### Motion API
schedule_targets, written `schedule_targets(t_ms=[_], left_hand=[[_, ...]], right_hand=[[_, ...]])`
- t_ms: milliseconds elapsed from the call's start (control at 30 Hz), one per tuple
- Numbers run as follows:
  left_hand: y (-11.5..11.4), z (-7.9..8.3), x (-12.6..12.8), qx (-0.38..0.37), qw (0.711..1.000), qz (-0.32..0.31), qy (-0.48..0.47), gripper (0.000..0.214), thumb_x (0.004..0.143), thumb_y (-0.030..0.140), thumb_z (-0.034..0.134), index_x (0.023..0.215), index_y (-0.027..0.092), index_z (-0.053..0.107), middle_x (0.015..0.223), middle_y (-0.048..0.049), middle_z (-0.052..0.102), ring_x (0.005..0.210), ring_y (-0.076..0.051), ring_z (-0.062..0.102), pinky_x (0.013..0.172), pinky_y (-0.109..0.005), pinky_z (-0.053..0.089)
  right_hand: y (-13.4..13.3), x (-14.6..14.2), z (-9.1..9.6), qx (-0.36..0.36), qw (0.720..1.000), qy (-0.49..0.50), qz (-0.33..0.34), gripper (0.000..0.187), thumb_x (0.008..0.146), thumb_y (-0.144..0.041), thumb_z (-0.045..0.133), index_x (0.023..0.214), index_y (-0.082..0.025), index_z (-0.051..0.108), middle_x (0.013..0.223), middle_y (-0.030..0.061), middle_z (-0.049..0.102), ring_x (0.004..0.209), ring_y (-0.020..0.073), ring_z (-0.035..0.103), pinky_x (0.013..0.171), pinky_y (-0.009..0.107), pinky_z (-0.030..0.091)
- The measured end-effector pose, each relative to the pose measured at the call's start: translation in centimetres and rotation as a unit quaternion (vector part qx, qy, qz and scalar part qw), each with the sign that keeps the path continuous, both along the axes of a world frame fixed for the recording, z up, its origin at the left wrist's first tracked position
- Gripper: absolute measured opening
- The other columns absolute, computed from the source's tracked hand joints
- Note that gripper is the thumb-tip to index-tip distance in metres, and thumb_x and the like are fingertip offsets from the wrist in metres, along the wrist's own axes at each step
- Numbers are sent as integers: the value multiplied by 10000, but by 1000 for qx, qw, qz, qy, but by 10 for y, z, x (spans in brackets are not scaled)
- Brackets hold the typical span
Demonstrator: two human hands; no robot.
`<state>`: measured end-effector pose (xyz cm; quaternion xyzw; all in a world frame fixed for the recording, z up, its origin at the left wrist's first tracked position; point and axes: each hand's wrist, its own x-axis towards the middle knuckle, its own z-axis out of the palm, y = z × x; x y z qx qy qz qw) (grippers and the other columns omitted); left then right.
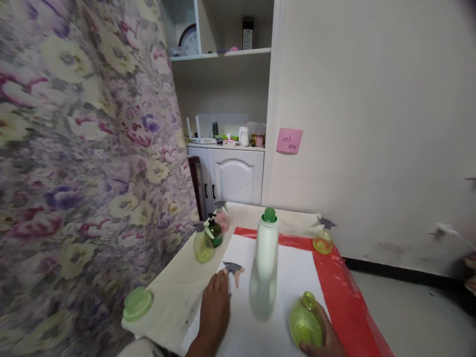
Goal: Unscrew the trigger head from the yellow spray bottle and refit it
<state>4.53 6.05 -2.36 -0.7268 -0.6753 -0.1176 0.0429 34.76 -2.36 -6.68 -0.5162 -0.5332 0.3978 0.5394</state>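
My left hand [214,310] lies flat on the white sheet [293,267], fingertips touching a grey spray nozzle head [234,270]. My right hand [323,336] is wrapped around an open yellow-green round bottle [305,321] standing near the table's front edge. A tall white bottle with a green cap [265,265] stands upright between my two hands.
Three small spray bottles [208,234] stand at the table's left back, a yellow one [323,239] at the right back on the red cloth [345,292]. A green lid [137,303] lies at the left corner. A floral curtain [82,163] hangs left; a wall stands right.
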Motion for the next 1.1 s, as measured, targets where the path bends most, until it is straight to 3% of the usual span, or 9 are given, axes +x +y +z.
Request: schedule_targets(t_ms=[100, 200, 300, 433, 633, 800, 900, 1100], left_hand=[[-2, -14, -4, 19, 999, -33, 3, 465, 906, 66, 323, 1336, 129, 489, 1486, -113, 432, 1391, -276, 297, 1093, -415, 277], [0, -20, -5, 65, 996, -55, 21, 422, 909, 59, 338, 1228, 173, 590, 1419, -118, 510, 1321, -285, 403, 1044, -435, 314], [0, -19, -5, 79, 994, -67, 25, 414, 871, 12, 372, 1141, 190, 630, 1320, -121, 582, 1227, -286, 485, 977, -429, 351], [1, -18, -6, 65, 994, -89, 13, 424, 846, -8, 379, 1138, 185, 618, 1183, -100, 636, 1109, -252, 544, 910, -381, 379], [7, -21, -9, 59, 993, -104, 5, 420, 831, -13, 392, 1130, 163, 627, 1156, -106, 628, 1050, -255, 559, 859, -369, 395], [7, -20, -8, 57, 993, -104, -4, 442, 833, -31, 368, 1130, 151, 639, 1159, -115, 638, 1063, -263, 563, 861, -374, 410], [7, -23, -9, 46, 994, -99, -13, 460, 843, -38, 340, 1133, 145, 647, 1173, -119, 644, 1087, -262, 563, 882, -376, 412], [16, -31, -13, 29, 994, -103, -11, 489, 853, -34, 322, 1170, 154, 643, 1229, -128, 636, 1110, -273, 571, 884, -386, 432]], right_hand=[[-3, 0, -9, -9, 1000, 1, -7, 1049, 503, -502, 780, 1389, -218, 296, 1389, 156, 493, 1337, 372, 413, 1073, 429, 389], [-7, -3, -17, -14, 999, -31, -34, 1015, 500, -354, 753, 1375, -201, 263, 1427, 157, 437, 1371, 348, 363, 1126, 422, 320], [-10, -8, -20, -32, 994, -71, -74, 961, 499, -281, 730, 1344, -207, 279, 1405, 156, 456, 1332, 339, 411, 1117, 435, 322], [-12, -11, -16, -34, 992, -60, -102, 916, 500, -334, 765, 1302, -229, 335, 1339, 144, 526, 1231, 332, 505, 1037, 431, 397], [-10, -8, -11, 2, 995, 17, -101, 903, 481, -494, 795, 1264, -249, 418, 1272, 124, 587, 1222, 358, 509, 1005, 442, 422], [-5, -5, -9, 53, 988, 78, -122, 874, 476, -516, 814, 1239, -288, 455, 1272, 90, 570, 1220, 344, 515, 1033, 472, 401], [-3, -6, 11, 60, 982, 118, -138, 847, 498, -497, 816, 1242, -304, 462, 1294, 88, 560, 1249, 352, 489, 1042, 503, 387], [5, -7, 84, 89, 976, 171, -105, 789, 604, -397, 784, 1299, -349, 415, 1292, 66, 591, 1230, 323, 525, 998, 482, 445]])
